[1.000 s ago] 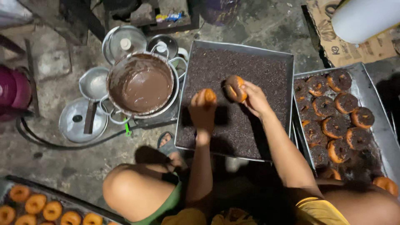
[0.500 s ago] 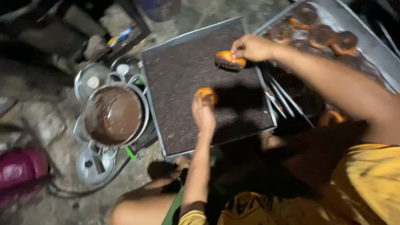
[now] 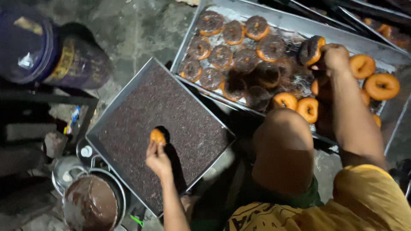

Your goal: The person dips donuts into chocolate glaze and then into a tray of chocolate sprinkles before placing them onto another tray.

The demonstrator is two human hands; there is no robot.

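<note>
A long metal tray of doughnuts (image 3: 295,25) fills the upper right of the concrete floor (image 3: 141,30), holding chocolate-sprinkled rings at its left end and plain golden rings at its right. Beside it, lower left, lies a square tray of chocolate sprinkles (image 3: 141,115), its bed of dark sprinkles nearly edge to edge. A dark blue lidded bucket (image 3: 38,47) stands at the upper left, and a metal pot of melted chocolate (image 3: 90,205) sits at the lower left, just off the sprinkle tray's corner. The person's bare knee (image 3: 282,149) rises between the two trays. The right hand (image 3: 336,57), its grip clenched on a sprinkle-coated doughnut (image 3: 311,49), holds it on edge over the long tray, near the coated rows. The left hand (image 3: 157,159), grip grasping a plain doughnut (image 3: 157,136) by the fingertips, holds it over the middle of the sprinkle bed.
</note>
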